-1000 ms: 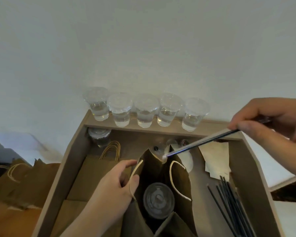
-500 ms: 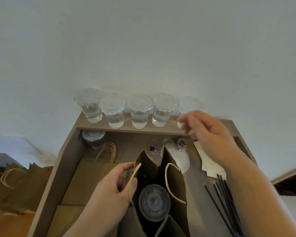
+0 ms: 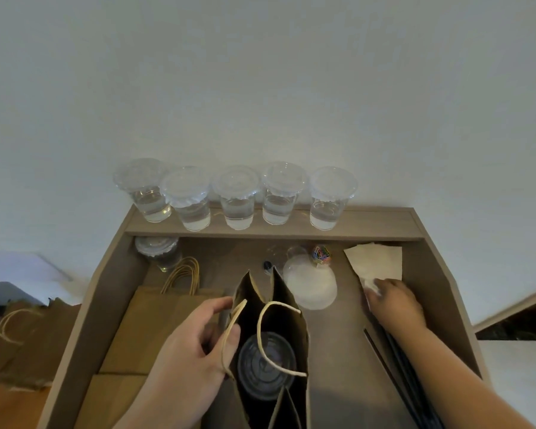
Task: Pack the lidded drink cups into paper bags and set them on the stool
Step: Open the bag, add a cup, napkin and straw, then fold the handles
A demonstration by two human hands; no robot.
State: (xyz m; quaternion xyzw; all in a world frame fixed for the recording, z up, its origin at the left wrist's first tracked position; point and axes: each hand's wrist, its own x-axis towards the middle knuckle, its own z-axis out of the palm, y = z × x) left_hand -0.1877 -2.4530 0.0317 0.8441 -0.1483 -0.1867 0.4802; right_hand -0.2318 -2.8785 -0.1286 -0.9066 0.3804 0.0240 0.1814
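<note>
Right hand (image 3: 396,305) ditched the straw and is now on a napkin (image 3: 378,261), pinch unclear. Left hand (image 3: 195,345) grip pinches the bag (image 3: 291,305) open. Nearly packed.

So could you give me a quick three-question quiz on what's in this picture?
1. True or false: the open paper bag is empty.
2. How many lidded cups stand on the back ledge?
3. The right hand touches: A a drink lid, B the white napkins, C the bag's handle.
Key: 1 false, a packed cup sits inside; 2 five; 3 B.
</note>
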